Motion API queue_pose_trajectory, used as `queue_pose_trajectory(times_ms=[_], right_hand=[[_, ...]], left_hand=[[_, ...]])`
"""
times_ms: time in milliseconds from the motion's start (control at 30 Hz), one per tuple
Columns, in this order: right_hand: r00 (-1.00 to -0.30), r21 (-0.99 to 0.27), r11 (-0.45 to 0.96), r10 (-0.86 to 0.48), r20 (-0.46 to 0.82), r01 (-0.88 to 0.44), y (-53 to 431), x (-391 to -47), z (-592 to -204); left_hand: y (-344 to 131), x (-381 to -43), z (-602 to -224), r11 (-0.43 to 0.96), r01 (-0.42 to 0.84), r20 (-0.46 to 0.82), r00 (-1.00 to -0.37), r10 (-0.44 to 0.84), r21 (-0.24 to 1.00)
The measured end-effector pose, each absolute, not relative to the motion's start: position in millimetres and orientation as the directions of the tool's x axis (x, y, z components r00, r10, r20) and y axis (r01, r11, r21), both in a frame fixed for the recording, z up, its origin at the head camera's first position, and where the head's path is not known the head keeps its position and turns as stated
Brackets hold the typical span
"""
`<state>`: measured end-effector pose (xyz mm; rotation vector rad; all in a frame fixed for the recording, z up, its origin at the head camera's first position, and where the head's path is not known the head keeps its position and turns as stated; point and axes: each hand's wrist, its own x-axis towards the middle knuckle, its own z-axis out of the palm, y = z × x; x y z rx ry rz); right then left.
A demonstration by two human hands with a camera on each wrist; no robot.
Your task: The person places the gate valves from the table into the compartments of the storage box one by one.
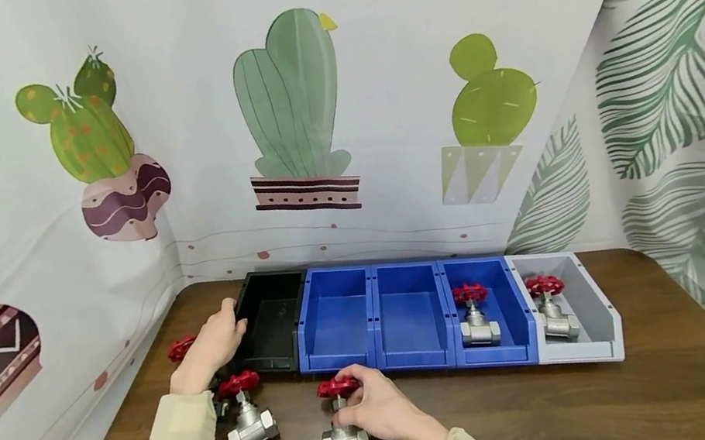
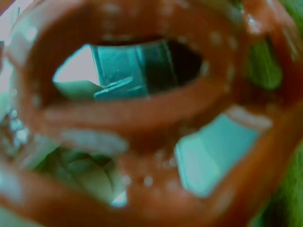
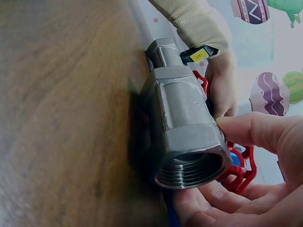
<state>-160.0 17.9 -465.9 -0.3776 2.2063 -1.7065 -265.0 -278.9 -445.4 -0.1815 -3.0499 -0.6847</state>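
My right hand grips a metal valve with a red handwheel by its neck, thumb on the near side. Its threaded body lies close to the tabletop in the right wrist view. My left hand holds the left wall of the black bin, thumb at the rim. Just below that hand stands a second valve, partly covered by the sleeve side. Behind the left wrist a further red handwheel shows, its body hidden. A blurred red handwheel fills the left wrist view.
Right of the black bin come blue bins in a row, then a grey bin. The rightmost blue bin holds a valve, and the grey one holds another valve. A cactus-print cloth hangs behind the wooden table.
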Motion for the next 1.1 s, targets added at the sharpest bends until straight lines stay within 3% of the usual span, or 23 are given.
queue_pose_trajectory(times_ms=[1100], right_hand=[[-0.911,-0.959,0.257,-0.411,0.003,-0.119,25,-162,-454]], left_hand=[[-278,-265,-445,0.902,0.113,0.032,-0.993,0.11,0.416]])
